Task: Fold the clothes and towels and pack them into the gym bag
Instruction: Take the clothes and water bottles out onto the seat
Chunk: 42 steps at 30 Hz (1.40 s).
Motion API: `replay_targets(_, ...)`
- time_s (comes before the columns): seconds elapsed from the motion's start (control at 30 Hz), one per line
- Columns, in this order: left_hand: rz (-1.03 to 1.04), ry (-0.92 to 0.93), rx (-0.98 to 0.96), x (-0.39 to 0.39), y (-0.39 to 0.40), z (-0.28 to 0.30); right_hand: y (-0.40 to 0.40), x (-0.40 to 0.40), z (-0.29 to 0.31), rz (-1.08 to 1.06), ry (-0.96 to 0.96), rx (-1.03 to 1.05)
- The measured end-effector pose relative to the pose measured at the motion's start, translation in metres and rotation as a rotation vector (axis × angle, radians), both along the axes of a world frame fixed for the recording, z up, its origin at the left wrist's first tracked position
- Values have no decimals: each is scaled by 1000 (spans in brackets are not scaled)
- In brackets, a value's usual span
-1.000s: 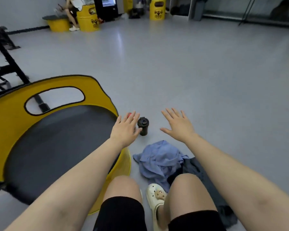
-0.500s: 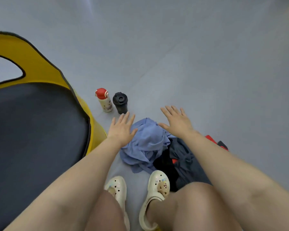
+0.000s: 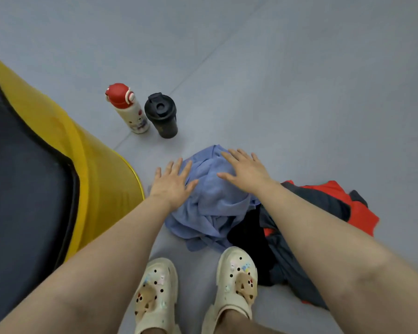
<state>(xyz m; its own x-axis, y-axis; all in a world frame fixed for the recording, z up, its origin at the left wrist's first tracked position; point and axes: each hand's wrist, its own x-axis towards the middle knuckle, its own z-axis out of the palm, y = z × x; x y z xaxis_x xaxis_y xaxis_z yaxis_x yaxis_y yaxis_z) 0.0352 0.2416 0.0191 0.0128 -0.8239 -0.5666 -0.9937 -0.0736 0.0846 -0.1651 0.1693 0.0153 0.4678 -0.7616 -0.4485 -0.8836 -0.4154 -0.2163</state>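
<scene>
A crumpled light blue cloth point(image 3: 210, 208) lies in a heap on the grey floor just ahead of my feet. To its right lies a dark grey and black garment point(image 3: 280, 251) with an orange-red piece point(image 3: 357, 210) beside it. My left hand point(image 3: 173, 184) hovers with straight spread fingers over the blue cloth's left edge. My right hand point(image 3: 245, 171), also flat and spread, is over the top of the blue heap. Neither hand holds anything. No gym bag shows in the frame.
A red-capped white bottle point(image 3: 128, 109) and a black lidded tumbler point(image 3: 162, 115) stand on the floor beyond the clothes. A large yellow seat with a black pad point(image 3: 101, 179) fills the left side. My cream clogs point(image 3: 237, 280) are below the heap.
The view has tilted down from the room to the floor. Both open hands have come down from in front of the tumbler to just over the blue cloth.
</scene>
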Motion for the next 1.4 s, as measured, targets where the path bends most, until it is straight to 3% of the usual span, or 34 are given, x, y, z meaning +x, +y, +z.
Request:
replay_targets(0.33, 297, 140, 193, 3, -1, -83, -6, 11, -72, -174, 179, 136)
replay_targets(0.6, 580, 262, 263, 2, 11, -125, -18, 15, -108, -282, 185, 322)
replay_targets(0.73, 653, 370, 173, 1, 13, -133, -20, 11, -117, -359, 67, 448)
replay_targets(0.87, 790, 500, 29, -5, 22, -140, -17, 13, -119, -325, -6, 427)
replay_targets(1.07, 968, 918, -186, -8, 30, -138, -12, 27, -116, -269, -119, 385)
replay_targets(1.27, 1069, 1100, -254, 1, 25, -113, -17, 55, -88, -256, -287, 460)
replay_targets(1.4, 1024, 1128, -276, 17, 10, -88, -23, 66, -61, -315, -409, 473)
